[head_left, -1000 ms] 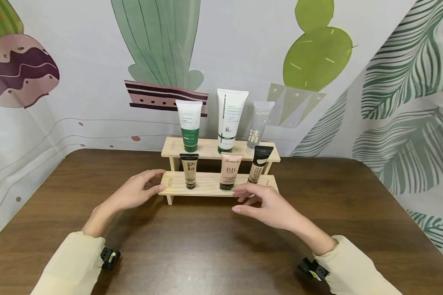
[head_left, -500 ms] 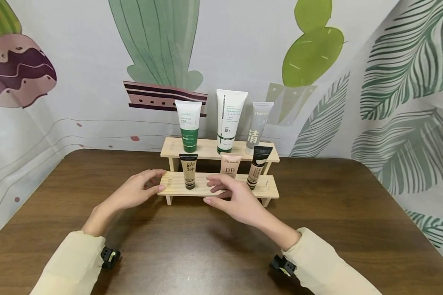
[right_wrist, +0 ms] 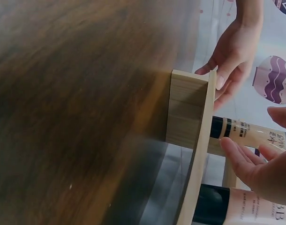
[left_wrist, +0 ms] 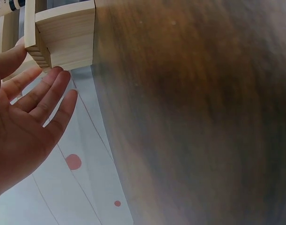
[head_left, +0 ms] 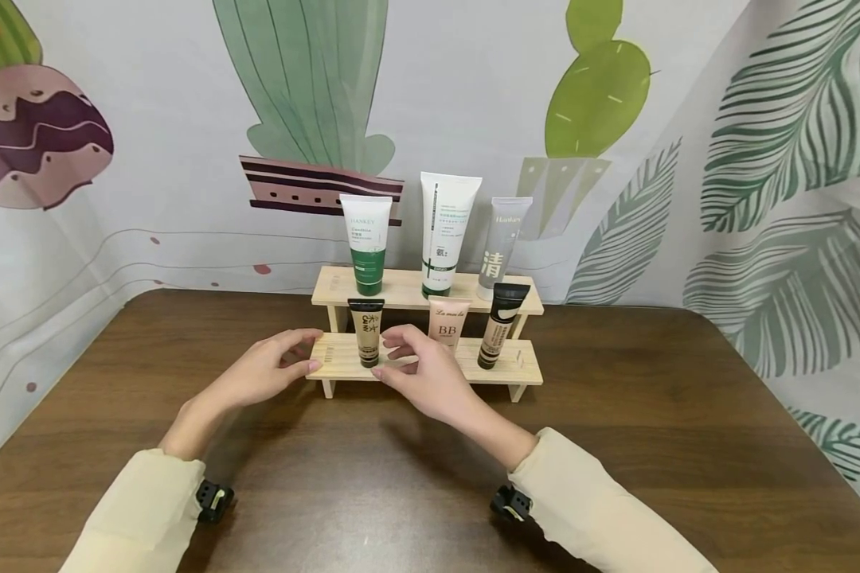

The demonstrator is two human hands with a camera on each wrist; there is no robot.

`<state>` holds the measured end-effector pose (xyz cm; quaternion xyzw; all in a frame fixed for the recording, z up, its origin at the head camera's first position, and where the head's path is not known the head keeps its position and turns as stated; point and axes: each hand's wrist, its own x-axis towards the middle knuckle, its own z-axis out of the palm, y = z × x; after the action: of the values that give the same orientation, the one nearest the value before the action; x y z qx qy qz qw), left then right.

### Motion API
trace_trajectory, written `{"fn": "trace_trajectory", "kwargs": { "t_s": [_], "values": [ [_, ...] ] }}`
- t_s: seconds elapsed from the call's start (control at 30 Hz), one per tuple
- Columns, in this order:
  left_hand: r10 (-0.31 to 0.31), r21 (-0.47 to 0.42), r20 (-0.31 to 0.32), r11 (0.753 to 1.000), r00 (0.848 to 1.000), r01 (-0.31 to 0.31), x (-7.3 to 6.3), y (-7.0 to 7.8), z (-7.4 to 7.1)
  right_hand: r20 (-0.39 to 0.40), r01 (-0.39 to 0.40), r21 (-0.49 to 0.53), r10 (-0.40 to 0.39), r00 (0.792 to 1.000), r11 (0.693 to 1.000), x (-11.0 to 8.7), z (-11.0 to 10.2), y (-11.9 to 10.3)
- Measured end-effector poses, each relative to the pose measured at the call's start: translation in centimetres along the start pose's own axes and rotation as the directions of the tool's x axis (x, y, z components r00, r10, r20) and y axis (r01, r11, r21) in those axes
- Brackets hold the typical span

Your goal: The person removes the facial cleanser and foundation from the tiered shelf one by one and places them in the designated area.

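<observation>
A two-tier wooden display stand bears several cosmetic tubes. My left hand holds its left end, thumb at the front edge and fingers around the side; the stand's end panel shows in the left wrist view. On the lower step, a gold tube with black ends stands at left. Just right of it is my right hand, thumb and fingers spread apart. In the right wrist view, the fingertips are close to the gold tube; contact is unclear. Behind this hand, a pink BB tube is partly hidden.
A black-topped tube leans at the lower step's right. On the upper step are a white-and-green tube, a tall white tube and a grey tube. The brown table meets a printed cloth behind.
My right hand has moved left along the lower step, from in front of the black-topped tube, past the BB tube, to the gold tube. My left hand has stayed at the stand's end.
</observation>
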<state>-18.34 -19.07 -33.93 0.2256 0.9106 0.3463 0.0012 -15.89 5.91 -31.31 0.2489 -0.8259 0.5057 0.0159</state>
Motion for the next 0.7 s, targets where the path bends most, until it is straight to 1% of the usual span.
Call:
{"fn": "trace_trajectory", "kwargs": {
  "t_s": [0.13, 0.37, 0.7],
  "values": [
    [-0.008, -0.002, 0.002, 1.0, 1.0, 0.008, 0.0, 0.1, 0.0, -0.025, -0.009, -0.003, 0.009, 1.0, 1.0, 0.5, 0.4, 0.3],
    [0.002, -0.007, 0.004, 1.0, 1.0, -0.002, 0.2, -0.1, 0.0, -0.044, -0.02, 0.025, 0.021, 0.999, 0.999, 1.2, 1.1, 0.8],
    [-0.019, 0.001, 0.009, 1.0, 1.0, 0.019, 0.2, -0.1, 0.0, -0.08, -0.04, 0.037, 0.043, 0.996, 0.999, 2.2, 2.0, 0.8]
  ]
}}
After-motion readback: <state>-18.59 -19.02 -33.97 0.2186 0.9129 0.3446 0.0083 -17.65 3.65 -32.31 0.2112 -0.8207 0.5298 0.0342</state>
